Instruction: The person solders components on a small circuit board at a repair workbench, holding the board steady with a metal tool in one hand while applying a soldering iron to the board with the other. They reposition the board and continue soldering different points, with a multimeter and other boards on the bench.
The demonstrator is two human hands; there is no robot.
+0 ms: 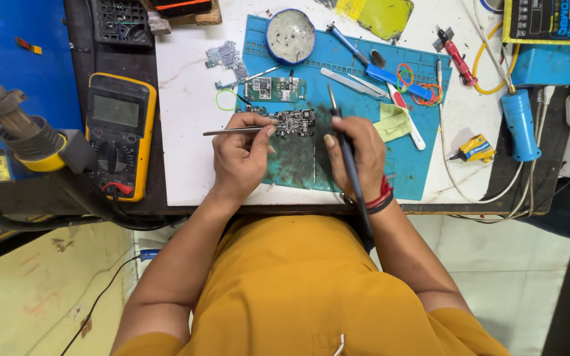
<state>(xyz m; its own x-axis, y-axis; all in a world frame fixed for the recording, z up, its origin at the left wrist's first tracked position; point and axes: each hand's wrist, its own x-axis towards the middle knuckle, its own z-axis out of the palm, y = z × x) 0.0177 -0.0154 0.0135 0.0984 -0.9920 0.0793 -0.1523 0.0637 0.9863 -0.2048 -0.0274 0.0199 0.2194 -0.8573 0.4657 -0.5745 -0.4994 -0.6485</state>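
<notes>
My left hand (242, 155) grips metal tweezers (232, 131) that lie across the hand, their tip end at a small dark circuit board (295, 122) on the blue work mat (423, 99). My right hand (357, 155) holds a dark soldering iron (346, 148) like a pen, its tip pointing away from me just right of the board. Both hands rest on the stained middle of the mat. A green circuit board (274, 88) lies just beyond the dark one.
A yellow multimeter (117, 132) sits left of the white table. On the mat lie a round tin (291, 36), spare tweezers (351, 82), a blue tool and rubber bands (423, 92). A blue handled tool (519, 122), a small glue bottle (473, 148) and cables lie at right.
</notes>
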